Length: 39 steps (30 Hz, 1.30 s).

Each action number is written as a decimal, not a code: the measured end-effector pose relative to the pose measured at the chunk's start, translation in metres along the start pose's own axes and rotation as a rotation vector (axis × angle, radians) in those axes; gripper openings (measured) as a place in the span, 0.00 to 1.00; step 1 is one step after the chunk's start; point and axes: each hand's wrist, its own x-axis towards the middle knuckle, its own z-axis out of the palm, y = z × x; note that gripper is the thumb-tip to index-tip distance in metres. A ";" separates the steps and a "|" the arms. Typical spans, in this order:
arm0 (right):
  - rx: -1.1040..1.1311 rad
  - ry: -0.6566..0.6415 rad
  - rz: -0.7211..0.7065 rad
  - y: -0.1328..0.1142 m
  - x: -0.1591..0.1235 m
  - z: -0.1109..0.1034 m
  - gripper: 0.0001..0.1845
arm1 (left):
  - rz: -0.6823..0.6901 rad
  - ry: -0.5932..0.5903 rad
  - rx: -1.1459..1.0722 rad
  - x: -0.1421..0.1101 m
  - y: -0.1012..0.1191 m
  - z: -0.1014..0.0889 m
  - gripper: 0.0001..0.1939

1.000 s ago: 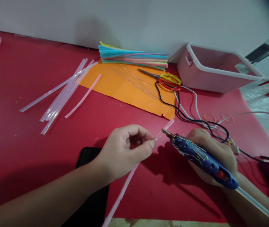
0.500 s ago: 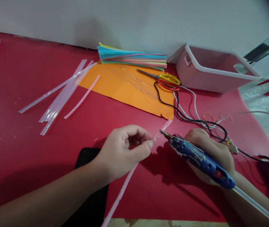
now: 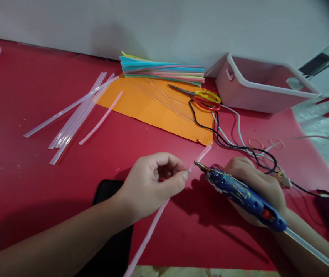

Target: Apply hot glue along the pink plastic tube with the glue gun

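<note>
The left hand (image 3: 158,186) pinches a pink pipe cleaner (image 3: 150,232) between thumb and forefinger, near its upper end; a short length sticks out past the fingertips, and the rest slants down below the palm to the bottom edge of the view. The right hand (image 3: 258,188) is closed around a blue hot glue gun (image 3: 239,192) (its front half is crusted with old glue and stray fibres). The gun's metal nozzle (image 3: 202,167) sits right at the protruding end, just beyond the left thumb; whether it touches cannot be told. A translucent stick (image 3: 311,246) runs out of the gun's rear, over the right forearm.

Under the left wrist lies a black, flat, phone-like object (image 3: 112,238), partly hidden, on the red tabletop (image 3: 43,184). Beyond the hands is an orange sheet (image 3: 164,119) bearing thin clear strands and scissors (image 3: 207,97) with yellow and red handles. A short pink piece (image 3: 102,121) and several translucent glue sticks (image 3: 73,119) lie to the left.

Along the sheet's far edge rests a multicoloured pipe cleaner bundle (image 3: 161,69). A pink bin (image 3: 245,94) stands at far right, tangled cords (image 3: 230,146) in front of it.
</note>
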 end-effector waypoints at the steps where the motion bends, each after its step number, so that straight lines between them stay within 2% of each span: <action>1: 0.009 -0.002 -0.002 0.001 0.000 0.000 0.14 | 0.001 0.000 0.001 0.000 0.000 0.000 0.03; 14: 0.010 -0.007 -0.043 0.000 0.002 0.002 0.13 | 0.008 0.005 -0.009 0.001 -0.002 0.000 0.03; 19: -0.008 -0.010 -0.020 -0.004 0.004 0.002 0.08 | -0.001 0.013 0.001 0.000 -0.001 0.000 0.04; 22: 0.020 0.049 -0.048 -0.007 0.005 0.001 0.07 | 0.002 0.026 -0.030 0.001 0.000 0.000 0.04; 24: 0.001 0.119 -0.023 -0.008 0.004 0.001 0.06 | 0.009 0.051 -0.051 0.001 0.001 0.001 0.05; 26: -0.050 0.125 0.023 -0.007 0.002 0.000 0.05 | 0.025 0.085 -0.037 0.001 0.001 0.000 0.05; 32: -0.250 -0.063 0.116 -0.002 0.004 -0.004 0.17 | 0.121 0.190 0.117 -0.001 -0.003 -0.004 0.04; 37: -0.312 -0.081 0.135 -0.002 0.005 -0.005 0.30 | 0.322 0.139 0.400 -0.006 -0.003 -0.002 0.03; 39: -0.328 -0.031 0.125 -0.006 0.005 -0.007 0.29 | 0.421 0.086 0.510 -0.007 -0.005 -0.001 0.05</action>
